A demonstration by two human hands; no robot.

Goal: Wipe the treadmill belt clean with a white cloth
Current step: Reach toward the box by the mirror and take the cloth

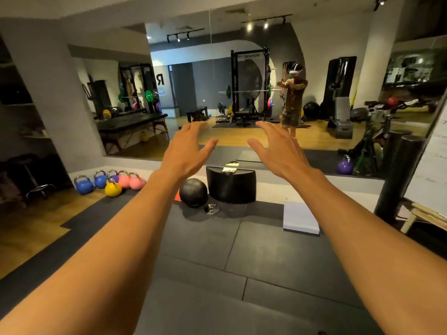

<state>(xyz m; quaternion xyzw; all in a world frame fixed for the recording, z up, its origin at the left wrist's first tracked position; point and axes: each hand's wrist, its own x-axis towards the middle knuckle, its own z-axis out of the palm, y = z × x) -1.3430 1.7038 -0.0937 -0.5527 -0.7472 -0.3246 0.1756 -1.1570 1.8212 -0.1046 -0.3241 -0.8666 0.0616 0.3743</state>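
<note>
Both my arms are stretched out in front of me at about chest height, palms facing away. My left hand (187, 151) has its fingers spread and holds nothing. My right hand (278, 151) is likewise spread and holds nothing. No treadmill and no white cloth show in this view. Beyond my hands a large wall mirror (242, 81) reflects a person wearing a headset with arms held out.
Dark rubber floor mats (229, 250) lie ahead. Against the wall sit several coloured kettlebells (111, 182), a black medicine ball (193, 192), a black curved pad (232, 186) and a pale foam block (300, 218). Black foam rollers (396, 175) stand at right.
</note>
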